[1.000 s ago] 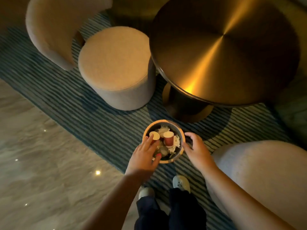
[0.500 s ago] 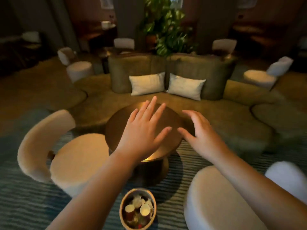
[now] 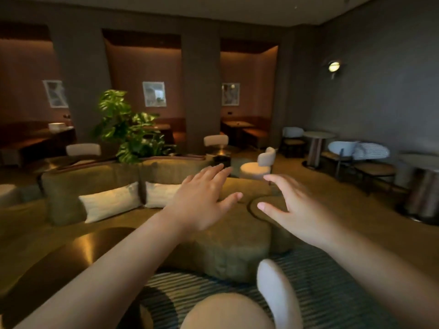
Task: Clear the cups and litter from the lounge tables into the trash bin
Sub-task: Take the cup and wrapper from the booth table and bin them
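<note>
Both my arms stretch out in front of me at chest height. My left hand [image 3: 202, 200] is flat with its fingers spread and holds nothing. My right hand [image 3: 293, 207] is also empty, fingers apart and slightly curled. The trash bin and its cups are out of view. The round bronze table [image 3: 71, 255] lies at the lower left, partly under my left forearm, and no cup or litter shows on its visible top.
A green sofa [image 3: 225, 243] with two white cushions [image 3: 111, 201] curves ahead. A cream chair [image 3: 278, 298] stands close at the bottom. Farther off are a plant [image 3: 126, 131], a cream chair [image 3: 257, 166], a small round table [image 3: 317, 143] at right and booths at the back.
My view has swung up from the bin on the rug to the room. Both hands left the bin's rim and rose, empty. The bin has dropped out of view.
</note>
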{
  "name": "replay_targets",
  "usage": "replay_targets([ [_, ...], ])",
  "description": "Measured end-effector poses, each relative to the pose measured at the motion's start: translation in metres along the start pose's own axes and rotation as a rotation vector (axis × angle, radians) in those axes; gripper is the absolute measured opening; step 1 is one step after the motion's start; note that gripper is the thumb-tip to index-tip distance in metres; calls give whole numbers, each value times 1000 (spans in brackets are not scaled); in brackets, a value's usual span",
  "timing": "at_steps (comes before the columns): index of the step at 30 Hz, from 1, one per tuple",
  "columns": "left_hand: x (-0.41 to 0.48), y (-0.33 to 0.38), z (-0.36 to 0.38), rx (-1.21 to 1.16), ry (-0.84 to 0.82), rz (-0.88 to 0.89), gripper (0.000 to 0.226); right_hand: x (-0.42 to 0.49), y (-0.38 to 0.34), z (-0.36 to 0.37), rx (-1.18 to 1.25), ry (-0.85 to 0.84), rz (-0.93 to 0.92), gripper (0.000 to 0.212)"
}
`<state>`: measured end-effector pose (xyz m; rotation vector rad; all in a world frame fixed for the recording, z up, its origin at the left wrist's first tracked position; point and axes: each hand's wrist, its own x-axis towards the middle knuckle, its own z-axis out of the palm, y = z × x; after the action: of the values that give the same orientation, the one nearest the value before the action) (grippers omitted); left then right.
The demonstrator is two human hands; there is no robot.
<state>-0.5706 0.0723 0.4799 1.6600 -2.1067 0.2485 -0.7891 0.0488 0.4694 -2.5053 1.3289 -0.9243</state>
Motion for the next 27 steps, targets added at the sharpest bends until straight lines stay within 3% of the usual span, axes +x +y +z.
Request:
replay_targets([
  [5, 72, 120, 37, -24, 14, 118, 69, -29, 98, -88, -104, 66, 82, 61],
  [11, 131, 216, 86, -29, 40, 211, 79, -45, 205, -132, -138, 64, 171, 65],
  [17, 231, 265, 172, -51, 4, 205, 71, -10, 331, -149, -187, 75, 231, 64],
  [24, 376, 299, 296, -71, 26, 174, 76, 69, 498, -167, -354, 19, 236, 72],
  [27, 437, 320, 339, -78, 32, 147, 77, 97, 563, -183, -321, 49, 273, 71],
])
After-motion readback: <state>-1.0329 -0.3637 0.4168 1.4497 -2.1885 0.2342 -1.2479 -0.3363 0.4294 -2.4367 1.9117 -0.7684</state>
